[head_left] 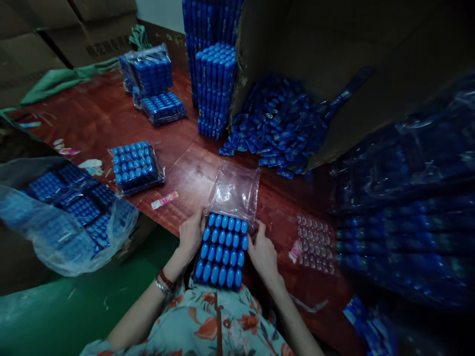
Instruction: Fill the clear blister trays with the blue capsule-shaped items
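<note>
At lower centre, the left hand [191, 232] and right hand [264, 254] flank a block of blue capsules [222, 249], its far end touching a clear plastic bag [234, 190]. A sealed pack [136, 165] lies centre left (on the red table [92, 113]), and loose blue pieces [278, 126] spill from a cardboard box [334, 54] at upper right.

Both forearms reach forward and slightly inward, bare from the short patterned sleeves down. The left hand [192, 232] stands on edge, palm turned inward, fingers extended and pressed flat. The right hand [262, 252] mirrors it, palm inward, fingers together pointing ahead. The left wrist wears red and metal bracelets [164, 282].
</note>
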Demonstrator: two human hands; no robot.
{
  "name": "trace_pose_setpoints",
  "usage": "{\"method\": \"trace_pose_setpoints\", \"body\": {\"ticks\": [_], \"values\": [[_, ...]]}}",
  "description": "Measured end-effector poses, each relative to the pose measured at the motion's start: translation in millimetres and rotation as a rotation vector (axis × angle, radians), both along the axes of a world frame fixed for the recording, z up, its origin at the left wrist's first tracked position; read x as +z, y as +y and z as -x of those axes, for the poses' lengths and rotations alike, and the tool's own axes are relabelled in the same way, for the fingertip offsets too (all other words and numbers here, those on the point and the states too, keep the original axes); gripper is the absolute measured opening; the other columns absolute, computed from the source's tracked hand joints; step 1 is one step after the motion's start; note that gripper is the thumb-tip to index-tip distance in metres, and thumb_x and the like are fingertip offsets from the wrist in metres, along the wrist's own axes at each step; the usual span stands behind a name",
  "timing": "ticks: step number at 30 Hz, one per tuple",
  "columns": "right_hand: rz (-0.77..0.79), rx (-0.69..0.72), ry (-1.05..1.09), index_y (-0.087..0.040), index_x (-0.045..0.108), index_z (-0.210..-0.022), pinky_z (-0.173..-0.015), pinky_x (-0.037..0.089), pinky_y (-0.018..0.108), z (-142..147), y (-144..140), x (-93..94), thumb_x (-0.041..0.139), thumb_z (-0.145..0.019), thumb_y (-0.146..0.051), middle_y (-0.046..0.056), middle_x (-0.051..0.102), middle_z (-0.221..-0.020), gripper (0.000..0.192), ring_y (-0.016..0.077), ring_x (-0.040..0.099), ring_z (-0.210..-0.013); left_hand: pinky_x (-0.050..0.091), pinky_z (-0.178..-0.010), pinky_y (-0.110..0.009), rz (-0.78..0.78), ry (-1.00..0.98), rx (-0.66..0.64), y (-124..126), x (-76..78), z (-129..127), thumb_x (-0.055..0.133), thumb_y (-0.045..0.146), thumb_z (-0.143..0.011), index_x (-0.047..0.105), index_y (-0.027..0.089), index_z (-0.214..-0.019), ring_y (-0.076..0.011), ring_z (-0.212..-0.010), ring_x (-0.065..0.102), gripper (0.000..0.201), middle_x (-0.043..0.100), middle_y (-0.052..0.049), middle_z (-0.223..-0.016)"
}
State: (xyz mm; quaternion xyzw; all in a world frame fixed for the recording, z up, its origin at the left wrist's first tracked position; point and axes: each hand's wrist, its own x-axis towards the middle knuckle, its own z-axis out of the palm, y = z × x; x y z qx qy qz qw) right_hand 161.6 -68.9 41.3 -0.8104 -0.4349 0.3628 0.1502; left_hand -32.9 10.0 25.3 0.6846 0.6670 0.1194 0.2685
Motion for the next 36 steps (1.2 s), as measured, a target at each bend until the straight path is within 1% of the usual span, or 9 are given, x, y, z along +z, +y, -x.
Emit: {"method": "trace_pose_setpoints", "body": {"ticks": [4, 7, 10, 16, 22, 27, 29, 32, 36], "values": [[-0.19, 0.11, -0.128, -0.02, 0.033, -0.138, -0.079, 0.049, 0.038, -12.9, 7.6, 10.8, 0.043, -0.086, -0.031, 0.015, 0.05, -0.127, 0.054, 0.0269, 0.059, -0.104, 0.046, -0.07, -0.026, -0.263, 0.066, -0.172, 5.2, -8.7, 2.0, 0.043, 0.023, -0.09, 0.058, 0.018, -0.112, -0.0194, -0.088, 0.058, 0.027, 0.061, -0.009, -0.097], [-0.414, 0.165, 0.016, -0.02, 0.055, -0.114, -0.08, 0.049, 0.032, -20.9, 14.5, 6.7, 0.043, -0.089, -0.033, 0.009, 0.06, -0.107, 0.031, 0.0203, 0.06, -0.094, 0.047, -0.074, -0.026, -0.305, -0.159, -0.262, 8.1, -14.4, 8.4, 0.041, 0.024, -0.091, 0.061, 0.018, -0.098, -0.0167, -0.083, 0.058, 0.022, 0.062, -0.007, -0.089], [-0.523, 0.115, 0.128, -0.019, 0.06, -0.087, -0.075, 0.047, 0.027, -19.2, 12.5, 1.9, 0.042, -0.092, -0.03, 0.003, 0.062, -0.083, 0.021, 0.0156, 0.059, -0.079, 0.048, -0.071, -0.024, -0.182, -0.341, -0.209, 5.7, -10.0, 15.4, 0.042, 0.029, -0.09, 0.058, 0.018, -0.092, -0.0148, -0.076, 0.06, 0.02, 0.063, -0.004, -0.082], [-0.669, 0.24, 0.174, -0.02, 0.059, -0.092, -0.071, 0.047, 0.026, -4.2, -27.9, -0.7, 0.041, -0.092, -0.016, 0.003, 0.059, -0.081, 0.018, 0.0139, 0.057, -0.077, 0.045, -0.063, -0.023, -0.051, -0.343, -0.317, -21.5, 1.7, 31.9, 0.038, 0.03, -0.089, 0.057, 0.018, -0.084, -0.0127, -0.064, 0.056, 0.023, 0.06, -0.002, -0.072], [-0.749, 0.379, 0.022, -0.02, 0.06, -0.095, -0.07, 0.044, 0.03, 0.8, -33.6, 4.7, 0.048, -0.089, -0.012, 0.004, 0.061, -0.083, 0.016, 0.0155, 0.054, -0.076, 0.047, -0.074, -0.027, -0.193, -0.352, -0.17, -23.1, 11.1, 32.0, 0.046, 0.028, -0.088, 0.049, 0.018, -0.101, -0.0147, -0.08, 0.057, 0.017, 0.058, -0.006, -0.09], [-0.787, 0.293, 0.113, -0.019, 0.06, -0.086, -0.07, 0.045, 0.03, 8.2, -8.4, 14.7, 0.051, -0.088, -0.015, 0.003, 0.059, -0.077, 0.011, 0.0148, 0.054, -0.074, 0.034, -0.103, -0.046, -0.257, -0.34, -0.457, -0.7, 38.5, 10.4, 0.058, 0.03, -0.078, 0.037, 0.016, -0.127, -0.0274, -0.123, 0.039, 0.055, 0.041, -0.016, -0.13], [-0.796, 0.296, 0.182, -0.02, 0.06, -0.085, -0.07, 0.047, 0.029, 10.6, -6.5, 17.1, 0.051, -0.088, -0.014, 0.003, 0.057, -0.078, 0.011, 0.0146, 0.055, -0.075, 0.033, -0.101, -0.049, -0.297, -0.206, -0.498, 4.2, 39.9, 2.4, 0.058, 0.029, -0.079, 0.047, 0.017, -0.121, -0.0289, -0.119, 0.041, 0.046, 0.046, -0.015, -0.126], [-0.797, 0.361, 0.239, -0.021, 0.06, -0.09, -0.069, 0.048, 0.028, 11.6, -13.5, 17.6, 0.05, -0.088, -0.012, 0.003, 0.056, -0.081, 0.014, 0.0144, 0.054, -0.076, 0.042, -0.089, -0.04, -0.387, -0.112, -0.516, 8.3, 28.3, 4.8, 0.045, 0.02, -0.087, 0.059, 0.017, -0.101, -0.0222, -0.098, 0.052, 0.02, 0.058, -0.01, -0.103], [-0.77, 0.371, 0.193, -0.022, 0.057, -0.104, -0.073, 0.05, 0.029, 12.1, -24.4, 18.3, 0.045, -0.089, -0.01, 0.004, 0.058, -0.086, 0.023, 0.0153, 0.056, -0.079, 0.048, -0.078, -0.028, -0.491, -0.1, -0.584, 4.0, 15.5, 33.2, 0.038, 0.013, -0.09, 0.058, 0.016, -0.106, -0.0174, -0.09, 0.056, 0.025, 0.059, -0.01, -0.098]]}}
